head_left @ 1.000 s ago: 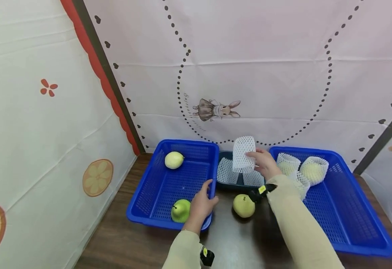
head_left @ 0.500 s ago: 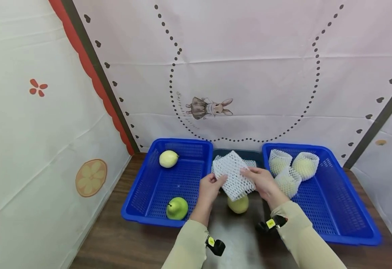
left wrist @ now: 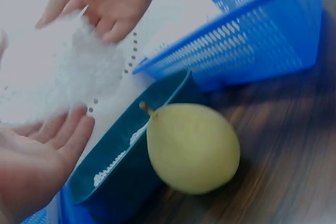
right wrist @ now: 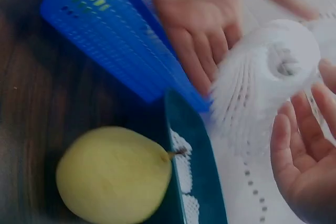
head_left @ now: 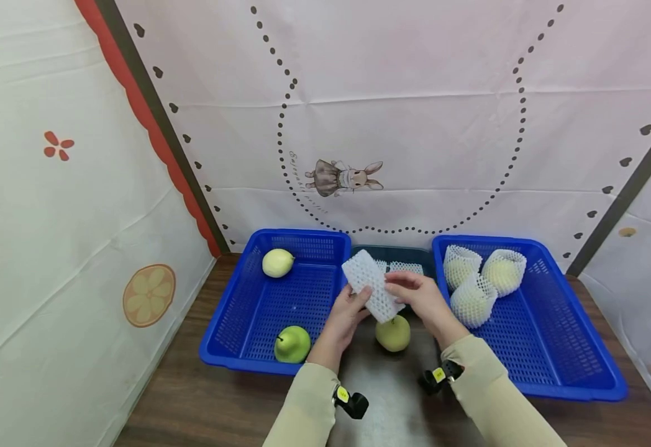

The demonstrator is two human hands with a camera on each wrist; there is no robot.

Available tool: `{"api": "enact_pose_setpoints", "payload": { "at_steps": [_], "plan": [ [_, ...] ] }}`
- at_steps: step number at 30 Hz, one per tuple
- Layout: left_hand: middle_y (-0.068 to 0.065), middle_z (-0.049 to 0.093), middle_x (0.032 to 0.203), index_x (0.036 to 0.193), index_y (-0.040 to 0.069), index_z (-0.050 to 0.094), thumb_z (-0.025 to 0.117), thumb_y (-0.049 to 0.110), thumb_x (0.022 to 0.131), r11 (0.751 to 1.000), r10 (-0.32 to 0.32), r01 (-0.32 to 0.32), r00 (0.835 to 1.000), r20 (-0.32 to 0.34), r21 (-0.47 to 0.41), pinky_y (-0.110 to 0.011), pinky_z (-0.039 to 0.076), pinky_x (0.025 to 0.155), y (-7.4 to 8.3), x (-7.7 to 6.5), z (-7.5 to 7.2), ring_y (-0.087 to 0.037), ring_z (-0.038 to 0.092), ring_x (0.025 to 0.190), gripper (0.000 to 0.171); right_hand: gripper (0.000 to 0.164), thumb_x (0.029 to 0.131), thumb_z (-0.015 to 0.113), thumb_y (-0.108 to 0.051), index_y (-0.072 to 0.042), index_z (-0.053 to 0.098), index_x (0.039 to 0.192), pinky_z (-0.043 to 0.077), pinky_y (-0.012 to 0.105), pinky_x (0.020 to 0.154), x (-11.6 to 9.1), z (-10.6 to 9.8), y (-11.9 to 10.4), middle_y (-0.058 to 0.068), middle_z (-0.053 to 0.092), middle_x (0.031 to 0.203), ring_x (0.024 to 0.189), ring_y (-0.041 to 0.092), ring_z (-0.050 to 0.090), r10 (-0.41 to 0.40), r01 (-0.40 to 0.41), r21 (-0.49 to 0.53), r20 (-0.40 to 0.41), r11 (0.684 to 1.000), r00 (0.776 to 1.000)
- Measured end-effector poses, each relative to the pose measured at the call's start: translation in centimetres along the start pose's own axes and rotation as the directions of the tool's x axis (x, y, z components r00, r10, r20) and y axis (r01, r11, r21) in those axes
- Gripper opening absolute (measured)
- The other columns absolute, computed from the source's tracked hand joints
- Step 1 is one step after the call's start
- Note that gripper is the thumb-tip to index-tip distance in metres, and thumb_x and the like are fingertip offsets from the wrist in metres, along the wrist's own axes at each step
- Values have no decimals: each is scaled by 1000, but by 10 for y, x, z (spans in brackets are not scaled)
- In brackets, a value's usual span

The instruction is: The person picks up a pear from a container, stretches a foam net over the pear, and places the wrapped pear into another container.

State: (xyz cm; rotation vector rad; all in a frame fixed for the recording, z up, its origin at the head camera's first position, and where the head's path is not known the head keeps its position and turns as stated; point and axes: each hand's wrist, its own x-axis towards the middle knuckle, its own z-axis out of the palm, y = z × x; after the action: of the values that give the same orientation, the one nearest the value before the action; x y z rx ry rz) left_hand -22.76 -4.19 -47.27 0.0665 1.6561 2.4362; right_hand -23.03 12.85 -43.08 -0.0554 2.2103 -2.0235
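Above the table's middle, a white foam net sleeve [head_left: 371, 282] is held tilted between both hands. My left hand [head_left: 341, 320] grips its left side, thumb across the front. The fingers of my right hand [head_left: 422, 302] pinch its right edge. In the right wrist view, the sleeve's end [right wrist: 286, 59] shows a round opening. Right below the hands sits a bare yellow-green pear [head_left: 393, 335], its stem [left wrist: 147, 108] clear in the left wrist view. Behind it stands a dark teal box [head_left: 395, 252] with more foam sleeves [head_left: 406, 267], partly hidden by the hands.
At left, a blue basket [head_left: 275, 366] holds a pale yellow fruit [head_left: 277, 263] and a green pear [head_left: 292, 344]. The right blue basket [head_left: 577, 388] contains several fruits in foam sleeves [head_left: 473, 301]. A cloth wall [head_left: 432, 155] rises behind.
My right hand has brought the sleeve from over the teal box down toward the pear. My left hand has left the left basket's rim and taken hold of the sleeve, which has turned.
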Motion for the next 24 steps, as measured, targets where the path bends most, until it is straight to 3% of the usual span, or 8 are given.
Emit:
{"api": "enact_pose_setpoints", "payload": {
  "at_steps": [2, 5, 8, 12, 15, 19, 24],
  "plan": [
    [-17, 51, 127, 139, 1, 28, 61, 24, 90, 996, -1, 1, 1000, 0, -94, -40, 40, 96, 0, 1, 2, -20, 54, 109, 63, 34, 88, 65, -18, -3, 61, 117, 48, 36, 84, -2, 7, 1, 8, 63, 111, 98, 17, 57, -18, 18, -16, 13, 1000, 1000],
    [-10, 56, 122, 138, 4, 32, 61, 16, 89, 972, -7, -10, 997, -71, -235, -36, 40, 96, 0, 2, -3, -19, 55, 109, 58, 31, 89, 63, -17, -4, 61, 117, 44, 37, 90, -3, 10, 3, 10, 61, 115, 105, 18, 54, -23, 23, -4, -45, 1000, 999],
    [-4, 59, 114, 135, 4, 36, 55, 10, 92, 920, -19, -45, 987, -157, -390, -34, 40, 96, 1, 5, -15, -18, 55, 108, 48, 31, 89, 62, -13, -2, 59, 117, 42, 35, 91, -3, 10, 13, 13, 59, 118, 106, 18, 52, -9, 20, 58, -169, 998, 986],
    [-5, 54, 122, 140, 6, 30, 44, 17, 98, 830, -32, -74, 983, -180, -553, -34, 34, 101, 0, 8, -33, -20, 47, 118, 45, 35, 86, 63, -8, 1, 55, 119, 37, 33, 91, -4, 17, 38, 18, 53, 123, 110, 20, 47, 46, -8, 125, -305, 992, 951],
    [-12, 44, 136, 143, 9, 25, 38, 21, 100, 793, -25, -71, 989, -149, -605, -35, 30, 104, -1, 10, -39, -23, 39, 126, 47, 44, 85, 66, -15, 1, 51, 124, 32, 37, 96, -8, 24, 60, 20, 47, 127, 117, 26, 41, 80, -34, 139, -339, 990, 937],
    [-18, 29, 146, 144, 9, 20, 35, 23, 100, 778, 1, -66, 995, -103, -625, -37, 27, 105, -2, 10, -43, -26, 31, 132, 49, 58, 82, 70, -25, -2, 45, 129, 26, 44, 103, -11, 29, 86, 18, 41, 133, 125, 31, 34, 100, -74, 92, -323, 993, 941],
    [-14, 40, 137, 144, 9, 20, 34, 26, 100, 758, -7, -62, 995, -103, -650, -37, 29, 105, -4, 9, -45, -30, 25, 134, 49, 68, 77, 76, -27, -6, 42, 132, 29, 48, 99, -14, 28, 107, 19, 33, 136, 123, 33, 32, 82, -103, -72, -250, 992, 965]
  ]
}}
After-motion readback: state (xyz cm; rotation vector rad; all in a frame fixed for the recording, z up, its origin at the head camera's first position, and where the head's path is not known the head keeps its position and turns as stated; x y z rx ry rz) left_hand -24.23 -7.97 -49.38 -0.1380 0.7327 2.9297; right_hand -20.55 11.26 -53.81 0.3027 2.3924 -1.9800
